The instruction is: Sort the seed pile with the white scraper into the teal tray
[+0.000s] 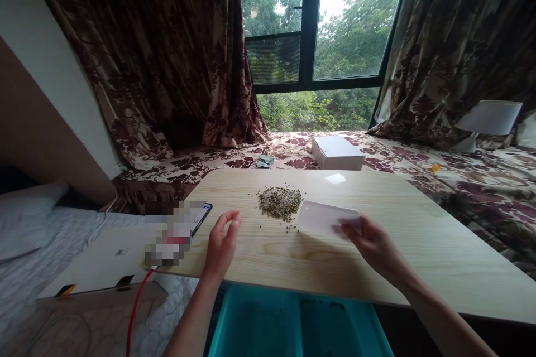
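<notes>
A thin white rectangular plastic piece point(324, 217) is gripped at its right end by my right hand point(372, 245). Its left edge lies beside a pile of small green beans mixed with white grains point(280, 202), heaped on the light wooden table point(259, 256). A few loose beans lie scattered around the heap. My left hand point(221, 242) hovers over the table left of the pile, loosely curled, with nothing seen in it and a gap between thumb and fingers.
A phone point(201, 217), partly blurred out, lies at the table's left edge with a red cable point(134, 312). Below the front edge is a turquoise two-part bin point(259, 318). A white box point(339, 150) stands behind the table; a lamp point(488, 118) is at right.
</notes>
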A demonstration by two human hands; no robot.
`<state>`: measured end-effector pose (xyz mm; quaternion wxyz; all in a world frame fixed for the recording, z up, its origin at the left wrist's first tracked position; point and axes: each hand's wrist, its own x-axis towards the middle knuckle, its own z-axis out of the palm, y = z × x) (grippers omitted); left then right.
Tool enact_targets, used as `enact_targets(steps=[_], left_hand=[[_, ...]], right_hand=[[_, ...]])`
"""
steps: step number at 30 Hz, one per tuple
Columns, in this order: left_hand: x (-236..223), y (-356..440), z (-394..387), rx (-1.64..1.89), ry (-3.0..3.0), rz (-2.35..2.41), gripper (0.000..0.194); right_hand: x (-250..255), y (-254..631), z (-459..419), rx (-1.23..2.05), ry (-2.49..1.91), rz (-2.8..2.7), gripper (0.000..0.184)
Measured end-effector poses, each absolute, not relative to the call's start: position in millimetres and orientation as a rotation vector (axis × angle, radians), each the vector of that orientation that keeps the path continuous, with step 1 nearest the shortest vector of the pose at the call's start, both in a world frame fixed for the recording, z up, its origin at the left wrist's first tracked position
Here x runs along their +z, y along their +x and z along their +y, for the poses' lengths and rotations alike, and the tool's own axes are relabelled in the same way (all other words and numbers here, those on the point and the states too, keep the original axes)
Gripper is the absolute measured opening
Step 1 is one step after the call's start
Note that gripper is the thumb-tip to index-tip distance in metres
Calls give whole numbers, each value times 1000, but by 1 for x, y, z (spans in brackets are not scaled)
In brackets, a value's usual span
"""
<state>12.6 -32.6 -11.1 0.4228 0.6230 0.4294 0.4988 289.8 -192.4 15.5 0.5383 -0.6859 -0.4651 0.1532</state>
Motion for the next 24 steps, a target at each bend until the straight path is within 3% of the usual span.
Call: enact_targets(steps=[14,24], left_hand=[[-11,12,-32,1251,1558,1086,43],[-10,12,-33,1245,1546,1090,42]], right_hand=[[11,287,-180,369,-1608,-1135,17],[11,287,-179,439,-1560,-1092,28]])
